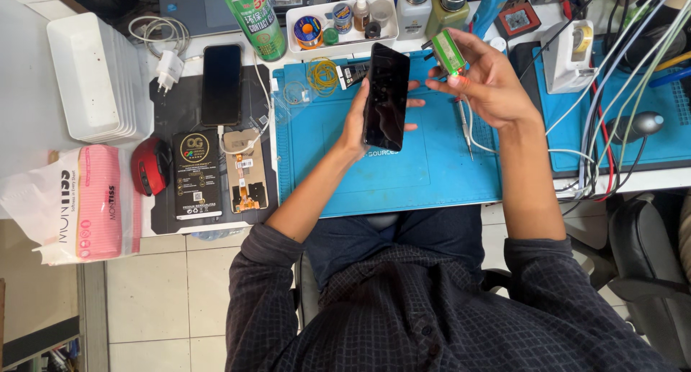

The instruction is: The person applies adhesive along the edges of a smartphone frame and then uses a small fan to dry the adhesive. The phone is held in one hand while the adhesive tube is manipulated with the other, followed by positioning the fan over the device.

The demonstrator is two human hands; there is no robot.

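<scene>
Two things are in your hands right now. Your left hand (358, 120) holds a black phone (386, 97) upright by its edge, dark screen toward you, above the blue mat (432, 170) on the worktop (36, 91). Your right hand (489, 84) is closed on a small green tool (449, 52), pinched between thumb and fingers just beside the phone's top right corner, apart from it as far as I can tell. A thin metal probe (465, 131) with its white lead lies on the mat under that hand. Judging by this, you are at the stage of bringing the tool to the phone; keep the phone steady and the tool's tip lined up. Further left lie a second dark phone (221, 84), an opened phone body (245, 170) and a black box (196, 176); a white tray (342, 19) of small bottles sits behind.
</scene>
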